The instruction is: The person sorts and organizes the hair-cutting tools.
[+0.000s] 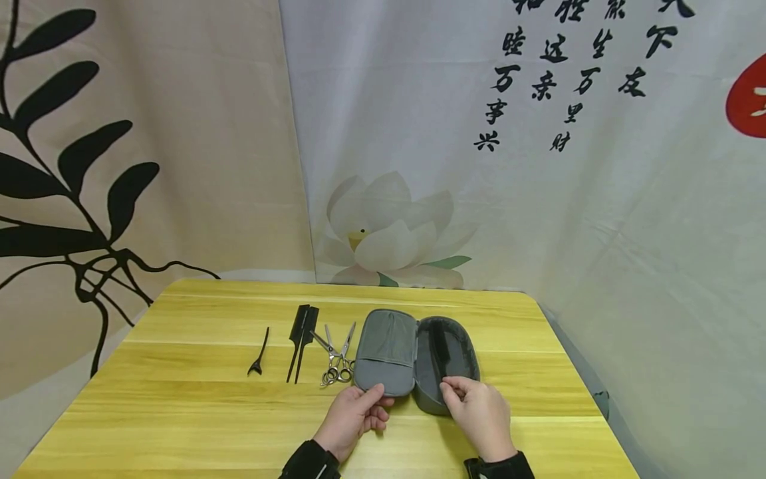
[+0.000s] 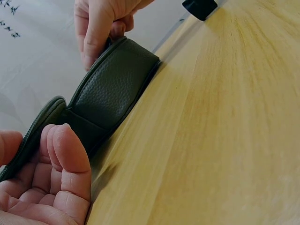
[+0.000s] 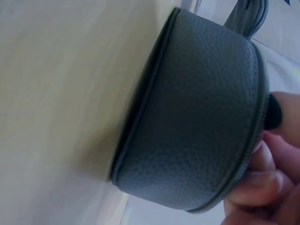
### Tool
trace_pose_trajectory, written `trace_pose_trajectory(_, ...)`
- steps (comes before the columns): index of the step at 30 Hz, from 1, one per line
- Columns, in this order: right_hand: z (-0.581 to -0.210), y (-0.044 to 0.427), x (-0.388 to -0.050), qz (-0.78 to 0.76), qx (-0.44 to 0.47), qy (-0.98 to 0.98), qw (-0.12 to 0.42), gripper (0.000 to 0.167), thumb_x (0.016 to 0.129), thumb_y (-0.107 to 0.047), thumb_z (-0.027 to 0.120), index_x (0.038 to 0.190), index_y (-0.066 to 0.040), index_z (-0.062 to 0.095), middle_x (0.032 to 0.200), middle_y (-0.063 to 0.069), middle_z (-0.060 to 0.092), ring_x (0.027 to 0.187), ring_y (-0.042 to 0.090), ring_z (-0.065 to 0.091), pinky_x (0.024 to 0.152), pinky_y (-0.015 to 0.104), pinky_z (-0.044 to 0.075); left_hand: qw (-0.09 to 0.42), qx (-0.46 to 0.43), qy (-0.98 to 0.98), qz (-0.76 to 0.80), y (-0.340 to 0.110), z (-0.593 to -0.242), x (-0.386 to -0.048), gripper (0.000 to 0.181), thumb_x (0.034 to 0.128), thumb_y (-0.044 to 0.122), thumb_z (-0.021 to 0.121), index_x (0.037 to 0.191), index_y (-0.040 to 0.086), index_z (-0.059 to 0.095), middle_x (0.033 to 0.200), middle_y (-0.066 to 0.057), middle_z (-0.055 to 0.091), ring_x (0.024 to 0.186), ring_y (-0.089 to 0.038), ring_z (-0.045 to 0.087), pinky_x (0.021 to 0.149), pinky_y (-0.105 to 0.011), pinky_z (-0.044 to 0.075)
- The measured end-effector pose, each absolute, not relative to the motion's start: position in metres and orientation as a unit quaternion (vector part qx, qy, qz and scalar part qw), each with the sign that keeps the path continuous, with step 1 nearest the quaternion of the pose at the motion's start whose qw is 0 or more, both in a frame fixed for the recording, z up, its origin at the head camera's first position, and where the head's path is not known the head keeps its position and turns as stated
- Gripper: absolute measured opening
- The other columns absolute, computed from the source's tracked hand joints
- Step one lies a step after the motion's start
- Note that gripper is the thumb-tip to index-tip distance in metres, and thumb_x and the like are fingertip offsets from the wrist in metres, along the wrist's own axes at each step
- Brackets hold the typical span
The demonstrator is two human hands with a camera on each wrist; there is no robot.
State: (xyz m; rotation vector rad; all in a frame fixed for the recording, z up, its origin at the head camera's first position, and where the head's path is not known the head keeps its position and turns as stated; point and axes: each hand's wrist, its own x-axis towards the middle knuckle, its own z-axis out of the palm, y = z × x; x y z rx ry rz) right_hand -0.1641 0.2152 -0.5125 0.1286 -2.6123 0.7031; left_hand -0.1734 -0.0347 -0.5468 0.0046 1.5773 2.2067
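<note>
Fingers on my right hand [image 1: 483, 418] pinch a long, thin black thing [image 1: 439, 344] inside the open grey leathery zip case [image 1: 429, 402] on the yellow wooden table [image 1: 197, 426]; my left hand [image 1: 354, 419] holds its rounded lid [image 1: 387, 376].

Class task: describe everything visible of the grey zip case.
The grey case lies open on the table, lid folded out left, deep half right. Its outside looks like pebbled leather; a zip edges both halves. A seam crosses the lid's lining. Inside the deep half is a black thing, held by the right hand. The left hand grips the lid's near edge.
</note>
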Motion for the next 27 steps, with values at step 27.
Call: trace_pose_trajectory(27,-0.5114,0.2201,-0.1651,0.21,0.081,-0.945,0.236,0.008,0.084,-0.015,0.092,0.09,-0.015,0.086,0.082,-0.003,0.076,0.074,0.015,0.073,0.067,0.033,0.061,0.214,0.003,0.567,0.795,-0.0339,-0.547,-0.1734,0.044,0.1111,0.03,0.06,0.115,-0.012,0.071,0.091,-0.002,0.076,0.073,-0.007,0.066,0.067,-0.023,0.06)
